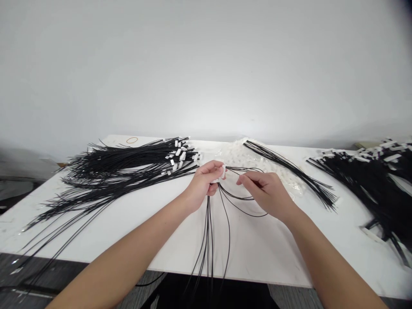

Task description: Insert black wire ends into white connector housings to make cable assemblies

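Head camera: left hand (pixel 201 184) pinches a white connector (pixel 223 171) over the surface (pixel 257 249)'s middle, black wires (pixel 208 223) trailing, while the right hand (pixel 272 194) curls nearby, its hold unclear, in apparent wire-fitting whose next move calls for steady alignment.

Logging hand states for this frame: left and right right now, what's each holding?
Left hand: closed, pinching a white connector.
Right hand: fingers curled, black wires running to it; can't tell whether it's gripping.

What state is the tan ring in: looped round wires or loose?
Loose: the tan ring lies flat on the table, apart from the black wires.
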Action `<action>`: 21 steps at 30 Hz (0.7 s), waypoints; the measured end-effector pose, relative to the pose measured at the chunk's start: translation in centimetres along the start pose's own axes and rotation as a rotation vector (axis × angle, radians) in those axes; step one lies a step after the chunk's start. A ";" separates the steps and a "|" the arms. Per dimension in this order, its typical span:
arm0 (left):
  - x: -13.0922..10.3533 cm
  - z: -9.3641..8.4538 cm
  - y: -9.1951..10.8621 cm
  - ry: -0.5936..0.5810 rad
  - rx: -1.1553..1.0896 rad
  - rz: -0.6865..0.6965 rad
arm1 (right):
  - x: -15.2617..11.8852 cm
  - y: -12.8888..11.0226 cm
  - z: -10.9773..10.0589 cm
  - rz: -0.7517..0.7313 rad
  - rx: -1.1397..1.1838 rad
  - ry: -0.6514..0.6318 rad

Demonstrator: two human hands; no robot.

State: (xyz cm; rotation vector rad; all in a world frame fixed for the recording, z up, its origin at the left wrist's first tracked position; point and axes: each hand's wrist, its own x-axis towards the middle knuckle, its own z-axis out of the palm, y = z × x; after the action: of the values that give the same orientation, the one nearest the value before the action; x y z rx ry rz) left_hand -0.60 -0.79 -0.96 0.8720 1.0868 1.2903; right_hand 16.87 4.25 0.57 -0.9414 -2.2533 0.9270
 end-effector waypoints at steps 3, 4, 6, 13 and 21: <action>-0.1 0.1 0.0 -0.012 0.030 0.006 | 0.0 0.1 0.1 -0.036 -0.029 0.024; -0.1 0.1 0.0 -0.016 0.033 0.006 | 0.0 0.2 0.1 -0.039 -0.039 0.022; -0.1 0.2 -0.1 -0.022 0.039 0.004 | 0.0 0.2 0.1 -0.034 -0.052 0.018; -0.2 0.2 0.0 -0.022 0.072 -0.002 | 0.0 0.2 0.1 0.005 -0.042 -0.004; 0.1 0.1 -0.3 0.003 0.106 -0.004 | 0.1 0.3 0.1 0.044 -0.025 -0.017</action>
State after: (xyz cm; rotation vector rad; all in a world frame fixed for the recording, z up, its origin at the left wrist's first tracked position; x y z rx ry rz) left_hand -0.39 -0.67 -1.27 0.9467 1.1668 1.2399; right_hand 16.88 4.44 0.30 -1.0011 -2.2719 0.9306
